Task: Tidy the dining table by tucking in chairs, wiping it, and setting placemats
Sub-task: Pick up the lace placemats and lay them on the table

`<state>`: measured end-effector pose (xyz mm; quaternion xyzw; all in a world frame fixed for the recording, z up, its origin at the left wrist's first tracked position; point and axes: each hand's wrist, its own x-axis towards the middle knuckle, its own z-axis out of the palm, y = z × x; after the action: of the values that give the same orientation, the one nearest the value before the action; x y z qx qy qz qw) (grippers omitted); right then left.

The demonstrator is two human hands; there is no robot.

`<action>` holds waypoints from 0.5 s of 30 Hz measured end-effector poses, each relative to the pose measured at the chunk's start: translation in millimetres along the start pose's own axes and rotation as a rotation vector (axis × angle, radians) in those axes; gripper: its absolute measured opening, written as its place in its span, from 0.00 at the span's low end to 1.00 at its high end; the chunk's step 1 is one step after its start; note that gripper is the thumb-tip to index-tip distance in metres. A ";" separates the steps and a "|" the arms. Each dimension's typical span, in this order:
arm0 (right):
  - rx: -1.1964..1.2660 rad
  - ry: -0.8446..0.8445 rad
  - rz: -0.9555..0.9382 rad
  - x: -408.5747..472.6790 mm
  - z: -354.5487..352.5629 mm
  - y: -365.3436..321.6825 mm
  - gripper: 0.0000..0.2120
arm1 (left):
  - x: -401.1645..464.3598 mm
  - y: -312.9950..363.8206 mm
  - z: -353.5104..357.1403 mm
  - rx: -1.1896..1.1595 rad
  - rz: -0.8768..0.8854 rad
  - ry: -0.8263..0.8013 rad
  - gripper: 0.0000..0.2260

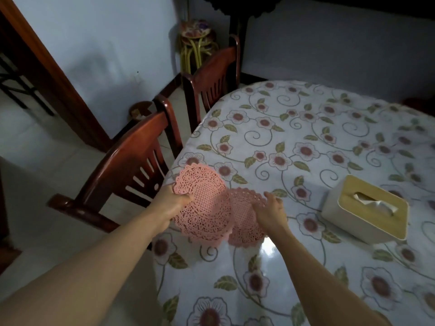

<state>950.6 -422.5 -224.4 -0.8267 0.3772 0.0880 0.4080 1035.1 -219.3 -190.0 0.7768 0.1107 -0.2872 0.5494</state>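
Note:
My left hand [173,203] grips the left edge of a stack of round pink lace placemats [202,203], held just above the near left edge of the table. One more pink placemat [244,222] lies to the right, partly under the stack. My right hand [270,210] rests on this placemat with fingers spread. The round table [329,142] wears a glossy flowered cloth. Two dark wooden chairs stand at its left side: the near chair [122,165] beside my left hand and the far chair [211,76] further back.
A white tissue box [367,208] with a wooden lid sits on the table right of my hands. Stacked flowered stools [197,41] stand in the far corner. A wooden door frame [47,74] rises at the left over a pale tiled floor.

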 end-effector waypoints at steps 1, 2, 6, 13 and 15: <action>0.026 -0.039 -0.019 -2.5 -1.1 -9.1 0.32 | 2.7 3.1 1.6 -0.013 0.007 -0.025 0.18; 0.073 -0.084 -0.028 -5.4 -1.1 -19.2 0.35 | 5.3 6.7 1.7 -0.018 0.017 -0.053 0.20; 0.177 -0.169 -0.030 -16.7 8.4 -57.7 0.45 | 13.6 20.6 -6.1 -0.060 0.063 -0.148 0.22; 0.070 0.191 -0.177 -35.5 12.3 -103.2 0.27 | 23.5 44.2 -33.8 -0.068 0.135 -0.151 0.13; 0.097 0.295 -0.207 -35.7 11.3 -110.1 0.23 | 24.6 50.2 -36.3 -0.078 0.162 -0.152 0.12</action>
<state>1004.0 -352.3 -148.6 -0.8443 0.3499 -0.0948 0.3946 1091.3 -208.2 -155.9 0.7373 0.0167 -0.2954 0.6073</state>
